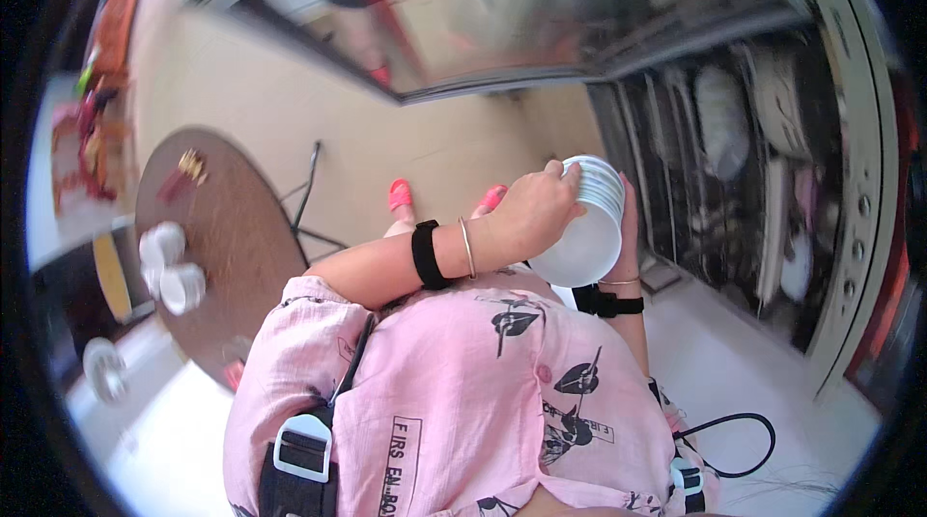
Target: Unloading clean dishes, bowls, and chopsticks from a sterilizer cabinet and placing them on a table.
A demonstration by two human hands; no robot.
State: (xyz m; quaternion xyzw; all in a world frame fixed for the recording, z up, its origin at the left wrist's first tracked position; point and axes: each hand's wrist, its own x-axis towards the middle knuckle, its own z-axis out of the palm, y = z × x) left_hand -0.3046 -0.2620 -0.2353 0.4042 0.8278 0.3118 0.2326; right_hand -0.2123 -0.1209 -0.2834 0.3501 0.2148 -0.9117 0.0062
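A stack of white bowls (583, 242) is held tilted in front of my body, its several nested rims showing at the upper end. My left hand (539, 209) reaches across from the left and grips the stack near those rims. On the far right side of the stack, my right hand (628, 231) is pressed against it, mostly hidden by the bowls. Just right of both hands stands an upright cabinet with wire racks (673, 177). White dishes (720, 119) stand on the racks, blurred.
The cabinet's glass door (500, 24) stands open ahead of me. To the left is a round brown table (232, 242) with several stacks of white bowls (181, 289) and a bundle of thin sticks (192, 166). Metal table legs (308, 187) reach the floor. A black cable loop (771, 437) hangs at the lower right.
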